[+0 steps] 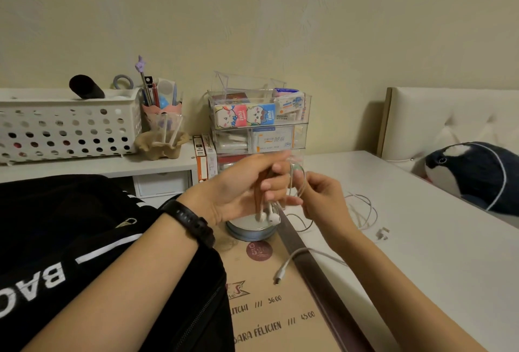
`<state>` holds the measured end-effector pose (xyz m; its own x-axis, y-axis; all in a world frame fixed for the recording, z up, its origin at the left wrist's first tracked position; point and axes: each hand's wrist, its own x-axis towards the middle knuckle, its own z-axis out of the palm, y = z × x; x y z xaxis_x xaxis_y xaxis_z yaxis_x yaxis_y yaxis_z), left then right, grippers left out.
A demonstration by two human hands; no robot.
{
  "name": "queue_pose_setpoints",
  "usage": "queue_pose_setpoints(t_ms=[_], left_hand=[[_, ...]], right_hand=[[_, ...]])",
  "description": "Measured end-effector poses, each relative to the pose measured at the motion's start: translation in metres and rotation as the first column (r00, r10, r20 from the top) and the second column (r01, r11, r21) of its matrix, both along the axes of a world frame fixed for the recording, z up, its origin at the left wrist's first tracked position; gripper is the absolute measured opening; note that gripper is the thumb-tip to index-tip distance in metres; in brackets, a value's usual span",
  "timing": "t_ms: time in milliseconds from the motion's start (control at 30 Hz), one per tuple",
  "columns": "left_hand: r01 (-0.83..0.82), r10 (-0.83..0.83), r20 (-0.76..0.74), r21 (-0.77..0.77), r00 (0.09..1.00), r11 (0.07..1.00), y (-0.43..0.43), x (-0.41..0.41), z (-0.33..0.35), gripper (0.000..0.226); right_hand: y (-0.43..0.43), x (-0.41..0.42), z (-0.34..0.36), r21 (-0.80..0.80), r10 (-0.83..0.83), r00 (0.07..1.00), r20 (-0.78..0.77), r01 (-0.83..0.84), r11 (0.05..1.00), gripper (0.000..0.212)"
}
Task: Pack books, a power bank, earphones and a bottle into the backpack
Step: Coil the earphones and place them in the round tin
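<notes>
My left hand (247,186) is closed around white wired earphones (270,215); the two earbuds dangle below my fingers. My right hand (320,197) pinches the earphone cord, which loops around my left fingers. The black backpack (84,239) with white lettering lies at the left under my left forearm. A brown book (269,309) with printed text lies flat on the desk beneath my hands. A white cable (297,259) with a plug trails across the book. A round blue-white lid or bottle top (251,229) shows under the earbuds.
A white perforated basket (67,124) and a pen cup (163,116) stand on a shelf at the back left. Stacked clear drawers (261,127) sit behind my hands. Another coiled white cable (362,211) lies on the desk to the right. A plush whale (474,174) rests at the far right.
</notes>
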<state>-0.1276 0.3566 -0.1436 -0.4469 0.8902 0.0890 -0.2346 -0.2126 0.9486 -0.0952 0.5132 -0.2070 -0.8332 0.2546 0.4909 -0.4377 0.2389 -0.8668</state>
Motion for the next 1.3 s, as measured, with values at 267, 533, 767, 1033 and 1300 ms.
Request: queue_pose_setpoints(t_ms=[267,533,767,1033,1300], left_hand=[[-0.326,0.332,-0.033,0.13,0.943,0.936,0.005,-0.008,0.001,0.031],[-0.714,0.391,-0.827,-0.018,0.404,0.699,0.009,-0.02,-0.022,0.03],[-0.5,0.192,-0.685,-0.283,0.702,0.818,0.01,-0.012,-0.021,0.038],[-0.13,0.12,-0.119,-0.082,0.986,0.988,0.004,-0.002,-0.007,0.044],[-0.128,0.116,0.107,0.11,0.987,0.986,-0.001,-0.011,-0.005,0.037]], right_hand=[[-0.005,0.002,-0.011,0.774,-0.208,0.957,-0.203,0.286,0.565,0.021],[-0.008,0.006,-0.003,0.728,-0.165,0.944,-0.286,0.326,0.604,0.026],[-0.005,0.016,0.021,-0.005,-0.052,0.992,-0.119,0.052,0.999,0.028],[-0.003,0.003,0.003,0.268,-0.138,0.981,-0.137,0.171,0.948,0.035],[0.0,0.005,0.002,0.449,-0.136,0.989,-0.065,0.151,0.881,0.039]])
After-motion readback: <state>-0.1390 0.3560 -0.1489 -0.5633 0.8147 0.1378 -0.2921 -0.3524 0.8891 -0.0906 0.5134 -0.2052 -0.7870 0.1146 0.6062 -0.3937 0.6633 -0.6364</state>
